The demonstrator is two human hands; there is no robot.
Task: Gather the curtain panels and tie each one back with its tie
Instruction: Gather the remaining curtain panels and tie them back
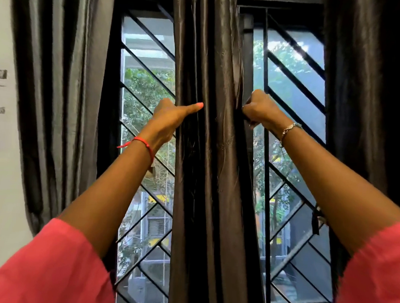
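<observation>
The middle panel (207,174) hangs at the centre of the window (147,86), bunched into a narrow column between two uncovered panes. The left hand (170,118) clasps its left edge, thumb laid across the front folds, fingers out of sight behind. The right hand (261,108) is curled tight round its right edge; whether it also holds a tie I cannot tell. Gathering looks nearly done here, but no tie circles the cloth, so tying is left. The left panel (60,101) and right panel (359,100) hang at the window's side edges, seemingly untied. The column's long axis runs vertical, from the top edge down to the sill.
</observation>
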